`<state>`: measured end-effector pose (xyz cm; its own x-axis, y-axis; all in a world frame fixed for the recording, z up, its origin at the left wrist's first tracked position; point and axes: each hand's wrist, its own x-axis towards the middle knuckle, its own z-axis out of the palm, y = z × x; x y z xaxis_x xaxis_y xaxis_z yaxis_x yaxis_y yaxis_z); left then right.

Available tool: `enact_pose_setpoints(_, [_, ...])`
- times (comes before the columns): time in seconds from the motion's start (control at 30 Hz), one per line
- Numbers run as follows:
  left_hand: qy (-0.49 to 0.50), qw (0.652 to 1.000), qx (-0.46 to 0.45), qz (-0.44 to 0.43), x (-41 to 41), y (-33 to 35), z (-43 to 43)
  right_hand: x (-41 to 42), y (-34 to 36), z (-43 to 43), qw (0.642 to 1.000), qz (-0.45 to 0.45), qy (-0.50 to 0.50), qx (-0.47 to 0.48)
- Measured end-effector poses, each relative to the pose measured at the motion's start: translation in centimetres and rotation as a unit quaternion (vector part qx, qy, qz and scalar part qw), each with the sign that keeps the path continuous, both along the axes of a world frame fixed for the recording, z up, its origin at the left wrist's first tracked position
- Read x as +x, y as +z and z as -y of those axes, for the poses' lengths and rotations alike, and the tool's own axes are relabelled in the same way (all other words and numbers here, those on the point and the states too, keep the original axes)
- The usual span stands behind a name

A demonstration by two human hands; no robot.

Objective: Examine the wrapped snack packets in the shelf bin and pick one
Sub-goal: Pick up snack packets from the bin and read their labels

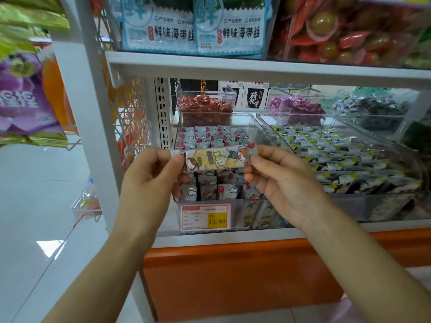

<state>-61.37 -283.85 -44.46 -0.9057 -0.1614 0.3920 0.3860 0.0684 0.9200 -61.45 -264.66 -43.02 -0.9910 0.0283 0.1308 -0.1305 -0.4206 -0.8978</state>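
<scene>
While the person stands close to the store rack, both hands are raised in front of the lower shelf (233, 238), holding a single snack packet (214, 158) flat and lengthwise between them. The left hand (149, 173) pinches the packet's left end between thumb and curled forefinger; the right hand (279, 180) pinches the right end the same way, its other fingers loosely folded. The packet is a long wrapper with a cartoon figure and a yellow panel, and it hangs just above the clear bin (238, 214) at the shelf's front left corner, clear of the contents. In that bin, rows of matching wrapped packets (210, 136) stand on edge, printed with clouds and red dots. A price tag (205, 216) on the bin's front wall reads 15.80. Just beside it, toward the shelf's right edge, a wider clear bin holds black, white and yellow packets (349, 159). Along the shelf's back edge sit smaller bins of red wrapped candies (205, 106) and purple ones (296, 106). On the shelf above, blue seaweed packs (193, 31) stand upright.
</scene>
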Motion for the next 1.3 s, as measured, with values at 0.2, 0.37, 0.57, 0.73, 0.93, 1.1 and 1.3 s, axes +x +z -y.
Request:
enact_pose_setpoints(0.2, [-0.066, 0.986, 0.142, 0.058, -0.33, -0.01, 0.28, -0.37, -0.23, -0.08, 0.999, 0.027, -0.001, -0.036])
enact_pose_setpoints(0.37, [-0.135, 0.964, 0.211, 0.086, -0.13, 0.07, 0.29, -0.57, -0.33, -0.16, 0.997, 0.041, -0.021, -0.058])
enact_pose_setpoints(0.57, [-0.176, 0.959, 0.211, 0.074, -0.20, 0.08, 0.12, -0.66, -0.33, -0.33, 0.994, 0.045, -0.062, -0.076])
enact_pose_setpoints(0.73, [-0.238, 0.943, 0.210, 0.103, -0.45, -0.04, 0.30, -0.29, -0.45, -0.58, 0.994, -0.023, -0.105, 0.019])
enact_pose_setpoints(0.93, [-0.163, 0.982, 0.080, 0.058, 0.11, -0.04, -0.08, -0.09, -0.57, -0.20, 0.984, -0.075, -0.100, 0.124])
enact_pose_setpoints(1.1, [-0.102, 0.992, 0.061, 0.042, 0.04, 0.06, 0.26, 0.16, -0.50, -0.06, 0.987, -0.091, -0.037, 0.126])
enact_pose_setpoints(1.3, [-0.109, 0.994, 0.000, 0.026, 0.47, 0.04, 0.08, 0.22, -0.76, 0.22, 0.961, -0.131, -0.079, 0.230])
